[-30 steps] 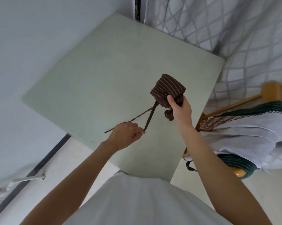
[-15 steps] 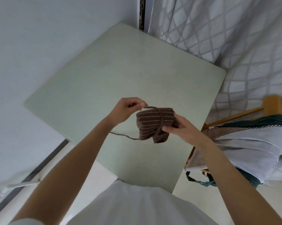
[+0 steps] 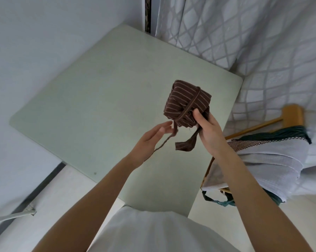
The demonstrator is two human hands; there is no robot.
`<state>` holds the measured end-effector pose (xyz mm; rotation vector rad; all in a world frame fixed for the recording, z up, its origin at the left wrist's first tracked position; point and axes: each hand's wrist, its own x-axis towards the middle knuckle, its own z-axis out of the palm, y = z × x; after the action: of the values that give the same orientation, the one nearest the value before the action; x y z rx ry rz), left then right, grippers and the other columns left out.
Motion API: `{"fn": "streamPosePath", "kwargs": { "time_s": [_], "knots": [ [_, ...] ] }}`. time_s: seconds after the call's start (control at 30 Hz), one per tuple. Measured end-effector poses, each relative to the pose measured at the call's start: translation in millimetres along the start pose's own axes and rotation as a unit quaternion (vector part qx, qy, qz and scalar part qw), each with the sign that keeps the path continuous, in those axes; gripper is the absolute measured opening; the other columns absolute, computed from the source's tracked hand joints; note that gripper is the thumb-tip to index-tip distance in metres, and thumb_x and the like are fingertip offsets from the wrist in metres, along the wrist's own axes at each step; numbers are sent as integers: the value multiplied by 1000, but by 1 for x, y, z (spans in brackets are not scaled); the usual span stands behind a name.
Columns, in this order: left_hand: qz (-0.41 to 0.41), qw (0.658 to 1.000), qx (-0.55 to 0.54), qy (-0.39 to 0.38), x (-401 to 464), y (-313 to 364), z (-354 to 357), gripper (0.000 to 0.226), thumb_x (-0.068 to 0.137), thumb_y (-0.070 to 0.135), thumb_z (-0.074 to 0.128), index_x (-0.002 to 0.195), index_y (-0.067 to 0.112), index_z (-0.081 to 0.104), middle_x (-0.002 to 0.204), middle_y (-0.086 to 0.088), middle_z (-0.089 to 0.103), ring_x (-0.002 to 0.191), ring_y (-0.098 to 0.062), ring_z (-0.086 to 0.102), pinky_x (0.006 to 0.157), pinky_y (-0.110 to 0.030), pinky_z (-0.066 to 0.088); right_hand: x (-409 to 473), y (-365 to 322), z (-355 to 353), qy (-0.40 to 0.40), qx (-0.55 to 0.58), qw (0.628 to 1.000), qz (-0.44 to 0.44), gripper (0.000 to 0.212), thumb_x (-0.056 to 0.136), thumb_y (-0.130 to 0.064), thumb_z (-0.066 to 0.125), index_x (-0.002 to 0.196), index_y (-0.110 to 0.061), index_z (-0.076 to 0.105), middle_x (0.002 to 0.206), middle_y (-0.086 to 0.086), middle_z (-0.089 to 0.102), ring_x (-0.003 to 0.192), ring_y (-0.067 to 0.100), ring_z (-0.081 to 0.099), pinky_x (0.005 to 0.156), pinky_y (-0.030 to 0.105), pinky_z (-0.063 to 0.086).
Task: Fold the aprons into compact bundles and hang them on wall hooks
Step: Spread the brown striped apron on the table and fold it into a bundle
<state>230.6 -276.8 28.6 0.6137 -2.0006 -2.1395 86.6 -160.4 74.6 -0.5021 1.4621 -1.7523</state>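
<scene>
A pale green desk (image 3: 102, 99) fills the middle of the view, with a patterned curtain (image 3: 244, 37) at 1 o'clock. At 3 o'clock a wooden chair (image 3: 292, 115) carries a pile of folded cloth (image 3: 266, 160). Above the desk, the right hand (image 3: 208, 131) grips the brown striped apron bundle (image 3: 186, 104), thumb pressed on its lower edge; a strap (image 3: 193, 101) crosses the bundle. At 8 o'clock from the bundle the left hand (image 3: 149, 142) is spread, fingers straight, with the loose strap end (image 3: 164, 142) trailing across its fingers.
</scene>
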Motion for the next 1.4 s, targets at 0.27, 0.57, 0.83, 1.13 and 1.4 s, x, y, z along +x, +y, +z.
{"fn": "streamPosePath", "kwargs": {
  "time_s": [0.27, 0.57, 0.83, 1.13, 1.4],
  "knots": [
    [-47, 989, 104, -98, 10, -7, -34, 28, 99, 15, 42, 90, 21, 68, 66, 1, 49, 64, -6, 51, 71, -19, 44, -13, -3, -21, -71, -38, 997, -4, 54, 74, -41, 73, 122, -23, 55, 119, -3, 64, 120, 18, 54, 100, 31, 43],
    [23, 740, 656, -148, 41, 44, -56, 27, 92, 47, 48, 97, 27, 67, 91, 10, 68, 86, -13, 61, 72, -27, 42, -15, 36, -11, -212, -507, 830, 89, 30, 85, -32, 67, 111, -20, 54, 92, -4, 66, 80, 10, 63, 68, 19, 46],
    [59, 861, 470, 185, -4, 2, -36, 24, 96, 35, 49, 88, 20, 66, 73, 6, 66, 60, -13, 62, 60, -34, 52, 5, 84, 45, 112, -48, 978, 169, 24, 88, -24, 64, 107, -9, 61, 101, 8, 69, 91, 21, 64, 77, 26, 50],
    [23, 917, 257, 305, -8, -69, -67, 18, 82, 16, 70, 99, 16, 74, 92, 4, 70, 73, 0, 61, 70, -5, 45, 35, 137, 68, 62, -5, 952, 299, 33, 86, -28, 65, 115, -13, 59, 110, 5, 68, 105, 19, 62, 92, 32, 46],
    [14, 922, 307, 234, 29, -132, -55, 20, 81, 8, 70, 99, 16, 74, 95, 1, 68, 75, -10, 63, 69, -21, 52, 60, 170, 31, 119, -540, 819, 155, 57, 73, -47, 74, 114, -10, 59, 117, 7, 45, 110, 21, 45, 96, 34, 42]
  ]
}}
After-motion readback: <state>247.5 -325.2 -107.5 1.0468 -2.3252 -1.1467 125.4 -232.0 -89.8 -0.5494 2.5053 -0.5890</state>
